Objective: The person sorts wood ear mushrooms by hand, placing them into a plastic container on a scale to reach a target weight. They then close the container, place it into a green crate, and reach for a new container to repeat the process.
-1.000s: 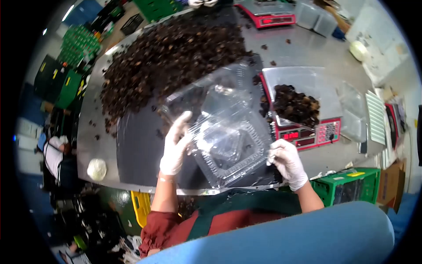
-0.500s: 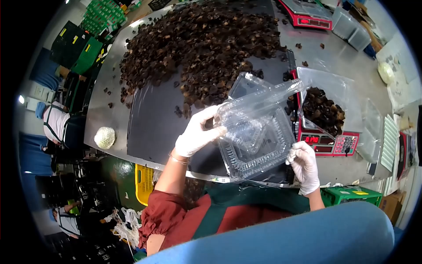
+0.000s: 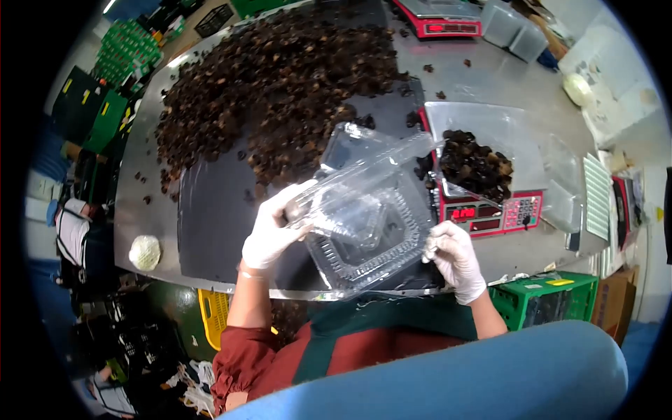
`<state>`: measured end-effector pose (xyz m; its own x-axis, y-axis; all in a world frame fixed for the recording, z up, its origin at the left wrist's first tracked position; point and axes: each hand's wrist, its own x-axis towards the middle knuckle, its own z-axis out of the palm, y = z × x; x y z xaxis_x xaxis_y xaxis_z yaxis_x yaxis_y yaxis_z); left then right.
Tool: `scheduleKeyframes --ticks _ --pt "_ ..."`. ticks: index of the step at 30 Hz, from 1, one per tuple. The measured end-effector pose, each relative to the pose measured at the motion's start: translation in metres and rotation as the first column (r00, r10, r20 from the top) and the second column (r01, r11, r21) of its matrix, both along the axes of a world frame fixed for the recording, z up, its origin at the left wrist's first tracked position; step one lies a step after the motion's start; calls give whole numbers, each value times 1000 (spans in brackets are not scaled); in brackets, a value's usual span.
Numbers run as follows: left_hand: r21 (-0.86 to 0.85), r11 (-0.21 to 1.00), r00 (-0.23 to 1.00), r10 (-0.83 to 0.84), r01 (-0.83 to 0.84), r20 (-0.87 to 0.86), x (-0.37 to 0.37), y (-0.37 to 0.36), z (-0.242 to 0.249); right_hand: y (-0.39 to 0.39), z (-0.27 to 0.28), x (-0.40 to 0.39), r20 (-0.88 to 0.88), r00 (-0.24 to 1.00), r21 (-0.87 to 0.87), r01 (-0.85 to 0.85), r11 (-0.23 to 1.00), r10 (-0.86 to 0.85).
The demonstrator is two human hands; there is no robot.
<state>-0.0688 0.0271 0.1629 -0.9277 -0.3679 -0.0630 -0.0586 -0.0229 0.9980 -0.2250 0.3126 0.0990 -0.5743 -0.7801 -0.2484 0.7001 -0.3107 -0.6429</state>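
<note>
My left hand (image 3: 274, 227), in a white glove, grips the left side of a clear plastic clamshell container (image 3: 395, 255) above the dark mat. The container is tilted and its lid (image 3: 374, 168) stands partly raised. By the container's right edge is my gloved right hand (image 3: 455, 260), thumb and fingers pinched together; whether they hold the rim cannot be made out. Just beyond, a red digital scale (image 3: 493, 217) carries a clear container of dark, frilly wood ear mushrooms (image 3: 476, 164). Another clear container (image 3: 350, 143) lies behind the raised lid.
A large heap of wood ear mushrooms (image 3: 273, 91) covers the table's far part. A second red scale (image 3: 441, 24) and clear tubs (image 3: 514, 31) stand at the far right. A white netted ball (image 3: 145, 253) sits at left. A green crate (image 3: 546, 297) stands below the table's right edge.
The camera view has shifted, so the table and scale appear further left. Both hands and the clamshell keep nearly the same places relative to the scale.
</note>
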Motion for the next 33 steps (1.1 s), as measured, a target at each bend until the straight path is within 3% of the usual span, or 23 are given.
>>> scheduleKeyframes --ticks 4,10,15,19,20,22,23,27,30,32,33 --pt "78 995 998 62 -59 -33 2 4 2 2 5 2 -58 998 27 -17 999 19" --pt "-62 994 995 87 -90 -46 10 -5 -8 4 11 7 -148 989 60 -14 998 23" --pt "73 978 974 202 -196 -97 9 -1 -15 5 21 10 -203 978 130 -15 991 41" --pt "-76 989 988 115 -123 -100 4 -8 -15 4 26 11 -230 971 167 -24 986 63" --pt "-348 934 966 -8 -85 -259 -4 -11 -13 3 26 11 -232 970 172 -29 985 69" --pt "-209 974 949 15 -85 -314 -8 0 -17 3 19 8 -185 980 135 -44 990 69" --pt "-511 859 965 -95 -45 -243 -9 0 -6 3 15 7 -162 985 116 -49 992 67" --pt "-595 803 972 -145 6 -186 -13 0 -5 7 10 3 -153 982 167 -83 982 109" --pt "-150 986 995 68 -79 -78 -15 -3 -10 18 10 -3 -244 952 224 -130 966 185" --pt "-92 980 984 178 -177 6 -28 -24 -25 29 14 -8 -295 939 262 -99 960 177" --pt "-52 988 989 150 -149 20 -36 -34 -34 35 19 -11 -319 935 286 -60 956 154"
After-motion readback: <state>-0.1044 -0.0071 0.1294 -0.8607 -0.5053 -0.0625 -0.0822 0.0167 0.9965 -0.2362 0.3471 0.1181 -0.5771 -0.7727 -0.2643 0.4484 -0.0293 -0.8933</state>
